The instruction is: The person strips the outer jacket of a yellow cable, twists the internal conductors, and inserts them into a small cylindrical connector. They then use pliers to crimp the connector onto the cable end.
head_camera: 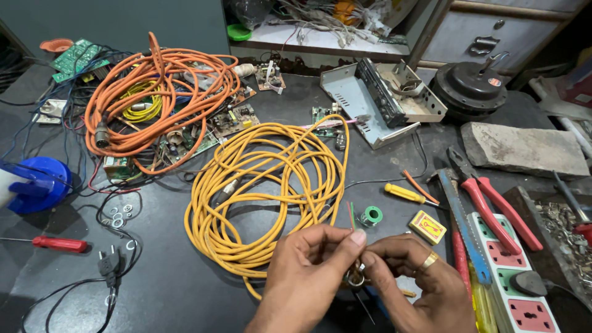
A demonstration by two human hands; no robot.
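Pinching thin stiff wires (pixel 350 216), both hands' fingers (pixel 345 243) close together beside the glossy coiled yellow cable (pixel 265 191).

We see two bare forearms with no sleeves reaching the wrists. Our right hand (pixel 419 277) wears a broad gold ring (pixel 427 261) on one finger. Our left hand (pixel 311 265), just beside it, wears no ring or glove.

the yellow cable (pixel 265 185) looked like smooth, slightly glossy plastic; the pliers (pixel 493 203) had shiny red plastic grips, the stone block (pixel 524 150) was rough and matt, the ring (pixel 427 261) polished metal.
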